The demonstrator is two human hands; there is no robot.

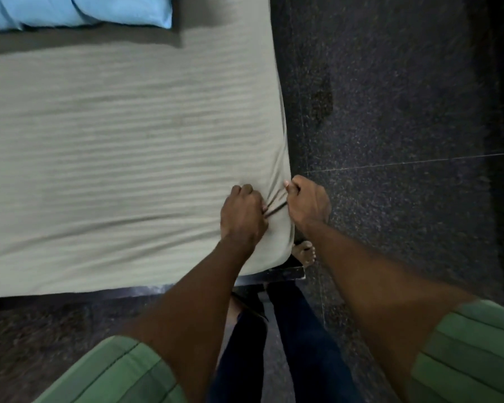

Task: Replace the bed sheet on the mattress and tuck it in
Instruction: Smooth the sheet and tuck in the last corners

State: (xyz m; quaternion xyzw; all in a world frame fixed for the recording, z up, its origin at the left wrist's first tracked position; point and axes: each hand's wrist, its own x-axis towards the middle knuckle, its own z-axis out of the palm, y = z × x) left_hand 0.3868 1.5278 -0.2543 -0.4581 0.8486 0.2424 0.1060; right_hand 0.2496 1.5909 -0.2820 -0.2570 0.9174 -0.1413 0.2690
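Note:
A grey-beige striped bed sheet covers the mattress and hangs over its right side and near edge. Both hands work at the near right corner of the bed. My left hand grips a bunch of the sheet on top of the mattress, and creases fan out from its fingers. My right hand grips the sheet at the mattress's right edge, a few centimetres from the left hand. The cloth is pulled taut between the two hands.
Light blue pillows lie at the far left end of the bed. A dark bed frame corner sticks out below the mattress. Dark speckled floor runs along the right side, and my bare foot stands by the corner.

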